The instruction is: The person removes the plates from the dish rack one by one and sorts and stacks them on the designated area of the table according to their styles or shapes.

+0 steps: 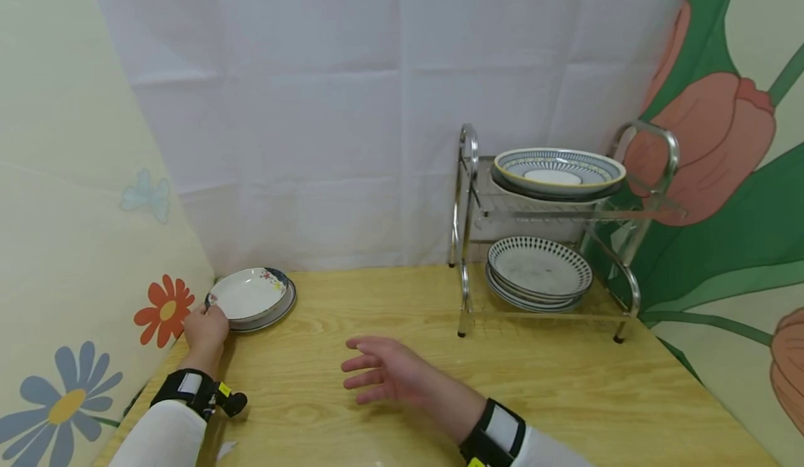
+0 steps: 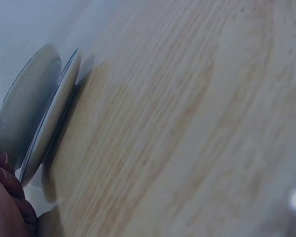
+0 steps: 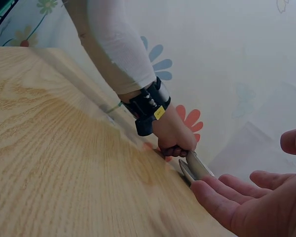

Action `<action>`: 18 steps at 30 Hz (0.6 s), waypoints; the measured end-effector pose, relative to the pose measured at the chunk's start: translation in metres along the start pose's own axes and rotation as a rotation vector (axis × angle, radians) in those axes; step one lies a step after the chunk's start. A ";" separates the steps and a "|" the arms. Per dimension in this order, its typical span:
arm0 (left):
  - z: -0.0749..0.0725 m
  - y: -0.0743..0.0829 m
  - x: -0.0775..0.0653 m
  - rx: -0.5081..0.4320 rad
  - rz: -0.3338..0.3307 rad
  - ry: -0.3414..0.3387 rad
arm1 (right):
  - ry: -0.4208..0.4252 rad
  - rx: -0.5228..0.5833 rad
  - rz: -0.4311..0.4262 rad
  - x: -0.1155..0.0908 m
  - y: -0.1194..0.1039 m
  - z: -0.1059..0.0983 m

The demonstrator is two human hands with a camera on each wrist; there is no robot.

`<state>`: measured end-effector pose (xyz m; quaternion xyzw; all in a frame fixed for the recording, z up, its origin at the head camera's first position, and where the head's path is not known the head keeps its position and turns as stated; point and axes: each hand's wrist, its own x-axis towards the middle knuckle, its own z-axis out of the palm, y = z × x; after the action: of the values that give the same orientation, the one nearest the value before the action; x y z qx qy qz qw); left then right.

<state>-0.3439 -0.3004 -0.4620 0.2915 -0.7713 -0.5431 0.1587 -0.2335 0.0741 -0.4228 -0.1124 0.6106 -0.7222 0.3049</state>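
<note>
At the far left of the table, my left hand (image 1: 206, 331) pinches the near-left rim of a white plate (image 1: 245, 296) with a floral and dark-blue edge. Beneath it lies a second plate (image 1: 287, 309) with a grey-looking rim. The left wrist view shows the fingers (image 2: 9, 182) curled under the edge of the upper plate (image 2: 27, 106), its side nearest the hand raised off the lower plate (image 2: 53, 121). My right hand (image 1: 398, 371) hovers over the middle of the table with fingers spread and loosely bent, holding nothing.
A two-tier metal rack (image 1: 466, 243) stands at the right. Its top shelf bears a blue-patterned plate (image 1: 559, 170) over a dark-rimmed one; a stack of plates with a dotted top plate (image 1: 540, 266) sits below. A white cloth (image 1: 314, 139) hangs behind the wooden table (image 1: 352, 306).
</note>
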 end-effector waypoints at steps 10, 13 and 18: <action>0.001 -0.001 -0.002 0.060 0.023 0.009 | -0.003 -0.005 0.021 0.000 0.006 0.005; 0.002 -0.001 -0.002 0.064 0.024 0.010 | -0.003 0.000 0.019 0.000 0.006 0.004; 0.000 0.001 0.001 0.106 0.027 -0.007 | -0.007 -0.003 0.024 0.001 0.007 0.003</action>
<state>-0.3451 -0.3007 -0.4610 0.2874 -0.8032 -0.5004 0.1479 -0.2306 0.0708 -0.4285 -0.1081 0.6119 -0.7172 0.3154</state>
